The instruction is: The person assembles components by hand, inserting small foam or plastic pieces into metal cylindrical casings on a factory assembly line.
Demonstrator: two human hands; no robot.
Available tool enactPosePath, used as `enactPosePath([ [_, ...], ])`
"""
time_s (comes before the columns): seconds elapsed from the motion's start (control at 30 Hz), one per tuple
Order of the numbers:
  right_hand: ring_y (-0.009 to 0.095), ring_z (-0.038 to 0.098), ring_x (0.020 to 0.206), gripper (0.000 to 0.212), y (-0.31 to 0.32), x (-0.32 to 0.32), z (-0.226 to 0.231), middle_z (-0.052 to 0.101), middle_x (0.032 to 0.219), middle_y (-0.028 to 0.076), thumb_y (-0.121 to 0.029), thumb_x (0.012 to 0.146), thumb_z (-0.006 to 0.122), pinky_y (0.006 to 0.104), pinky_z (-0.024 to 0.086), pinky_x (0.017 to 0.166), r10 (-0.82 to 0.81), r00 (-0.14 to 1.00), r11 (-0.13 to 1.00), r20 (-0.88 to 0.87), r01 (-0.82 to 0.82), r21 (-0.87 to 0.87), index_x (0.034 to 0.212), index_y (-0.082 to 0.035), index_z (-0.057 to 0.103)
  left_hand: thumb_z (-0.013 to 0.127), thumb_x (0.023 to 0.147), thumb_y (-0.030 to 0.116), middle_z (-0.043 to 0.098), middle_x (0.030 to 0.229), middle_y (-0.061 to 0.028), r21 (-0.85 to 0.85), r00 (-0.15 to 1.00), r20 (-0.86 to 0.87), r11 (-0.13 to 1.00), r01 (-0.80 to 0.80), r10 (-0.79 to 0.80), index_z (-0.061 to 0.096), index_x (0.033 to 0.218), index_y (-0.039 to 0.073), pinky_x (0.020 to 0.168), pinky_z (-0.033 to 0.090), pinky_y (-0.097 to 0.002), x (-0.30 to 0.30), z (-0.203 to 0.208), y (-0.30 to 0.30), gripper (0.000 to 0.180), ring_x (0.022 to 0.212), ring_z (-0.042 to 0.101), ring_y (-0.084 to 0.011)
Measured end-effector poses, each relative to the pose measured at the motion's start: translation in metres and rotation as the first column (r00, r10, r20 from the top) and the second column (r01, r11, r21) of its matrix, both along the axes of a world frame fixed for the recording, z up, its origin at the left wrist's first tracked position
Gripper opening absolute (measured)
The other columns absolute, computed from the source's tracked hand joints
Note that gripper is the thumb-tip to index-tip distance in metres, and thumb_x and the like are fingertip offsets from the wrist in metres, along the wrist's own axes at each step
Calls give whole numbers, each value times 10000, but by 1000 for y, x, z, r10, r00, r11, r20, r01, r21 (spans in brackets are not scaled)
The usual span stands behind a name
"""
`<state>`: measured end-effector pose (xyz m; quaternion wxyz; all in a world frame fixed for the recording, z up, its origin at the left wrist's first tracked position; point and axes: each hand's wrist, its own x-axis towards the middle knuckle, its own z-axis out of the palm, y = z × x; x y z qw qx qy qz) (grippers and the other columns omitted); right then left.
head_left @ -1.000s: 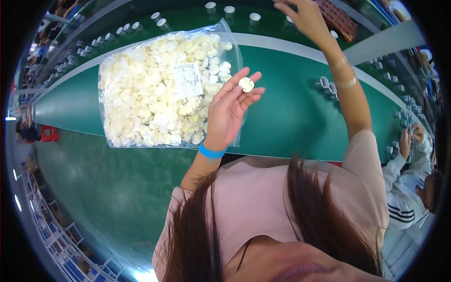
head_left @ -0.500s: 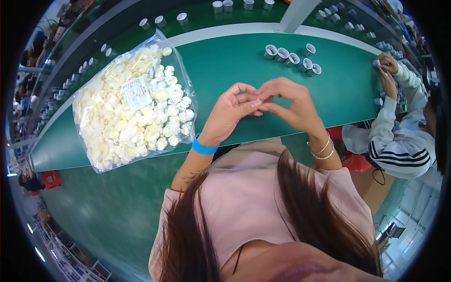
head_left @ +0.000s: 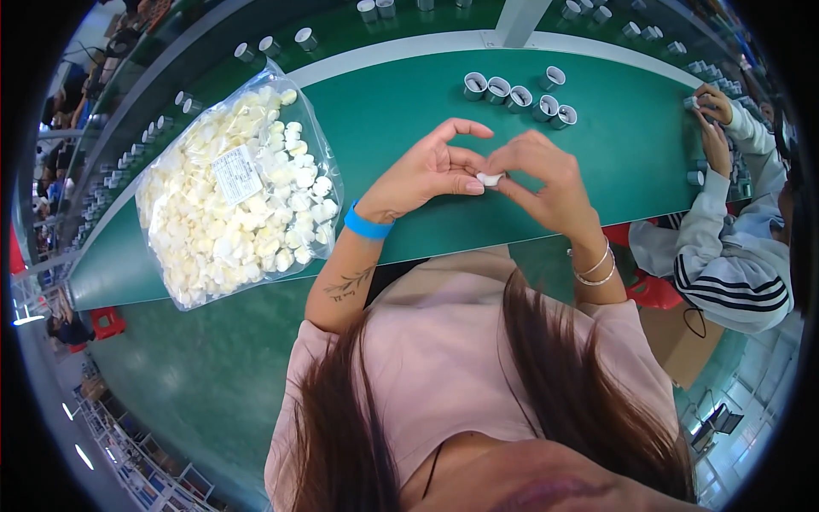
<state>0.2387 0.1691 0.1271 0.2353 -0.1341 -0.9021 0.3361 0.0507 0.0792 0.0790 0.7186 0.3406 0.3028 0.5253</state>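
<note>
Between my two hands, above the green table, is a small white piece [head_left: 489, 179], soft-looking and irregular in outline. My left hand [head_left: 426, 175] pinches its left end with the thumb and a bent finger, while the index finger arches above. From the other side my right hand [head_left: 550, 183] closes thumb and fingers on the piece; its fingertips are partly hidden. Beyond the hands stands a loose group of small grey cups [head_left: 519, 97] with white rims and something pale and dark inside. Left of my left forearm lies a large clear plastic bag [head_left: 281, 218] full of cream-white puffs or pads.
The green table [head_left: 392, 102] has a pale ledge [head_left: 401, 53] along its far side. More grey cups [head_left: 305, 38] line the surface beyond it, and a post [head_left: 519, 21] rises from the ledge. At the right, a person in a grey sleeve [head_left: 701, 218] handles similar cups.
My hands have drawn slightly apart, and the white piece now shows between them. My left index finger has lifted. The view has shifted a little, moving the bag and cups in the picture.
</note>
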Motion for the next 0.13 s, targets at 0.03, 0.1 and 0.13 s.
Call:
enactPosePath([
  [0.03, 189, 614, 838, 248, 5, 1, -1, 672, 887, 25, -25, 709, 732, 308, 486, 713, 4, 1000, 999, -2, -4, -46, 941, -103, 691, 678, 810, -22, 624, 1106, -147, -18, 1000, -23, 1000, 18, -19, 368, 1294, 29, 883, 480, -270, 0, -1, 5, 577, 967, 607, -164],
  [0.1, 187, 615, 835, 236, 7, 6, -8, 682, 920, 28, -26, 721, 727, 316, 478, 750, -68, 997, 997, -30, 67, -27, 940, -109, 693, 698, 794, -17, 618, 1105, -145, -24, 998, -47, 999, 31, -32, 351, 1327, 34, 896, 467, -263, 0, 0, 13, 638, 994, 591, -162],
  [0.13, 185, 617, 833, 225, 4, 9, -13, 693, 952, 31, -28, 732, 723, 324, 470, 787, -143, 988, 990, -57, 142, -14, 938, -115, 696, 699, 794, -14, 620, 1105, -145, -13, 998, -49, 999, 30, -31, 341, 1341, 32, 914, 460, -269, -1, 0, 16, 656, 1030, 578, -163],
])
